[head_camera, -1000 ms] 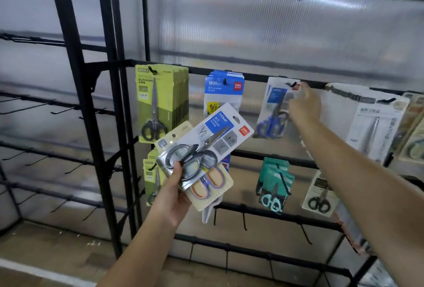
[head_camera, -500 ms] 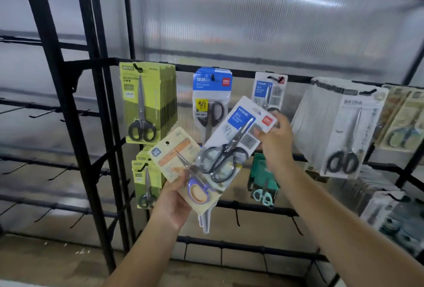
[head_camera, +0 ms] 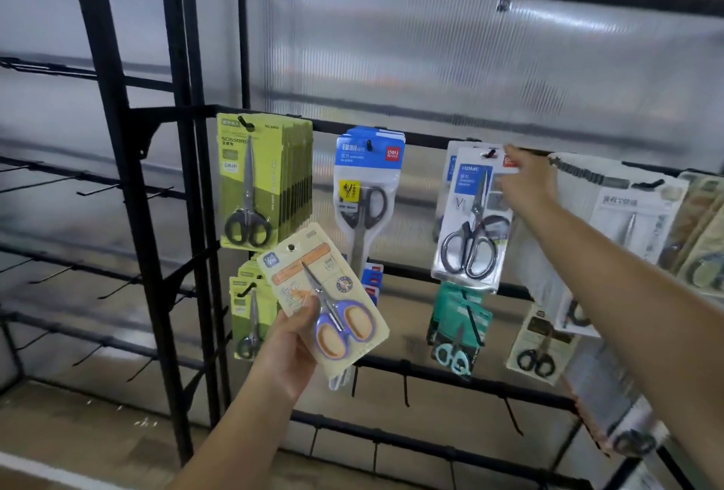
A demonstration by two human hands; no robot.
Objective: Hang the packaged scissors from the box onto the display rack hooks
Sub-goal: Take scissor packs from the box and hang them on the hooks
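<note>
My left hand (head_camera: pixel 292 336) grips a cream-coloured pack of purple and orange scissors (head_camera: pixel 325 299), held tilted in front of the rack, with another pack partly hidden behind it. My right hand (head_camera: pixel 527 184) reaches up to the upper bar and pinches the top right corner of a white pack of black-handled scissors (head_camera: pixel 472 221). That pack's hole sits on a black hook (head_camera: pixel 489 153), in front of another pack on the same hook. The box is out of view.
The black display rack (head_camera: pixel 196 215) carries green packs (head_camera: pixel 260 180), blue packs (head_camera: pixel 368 191), a thick white stack (head_camera: pixel 615 223), teal packs (head_camera: pixel 458 325) and a cream pack (head_camera: pixel 542 344). Bare hooks (head_camera: pixel 98 187) line the left bay and the lowest bars.
My right hand took the white pack of black-handled scissors out of my left hand's bundle and carried it up and right onto the upper hook. My left hand stayed low with the remaining packs.
</note>
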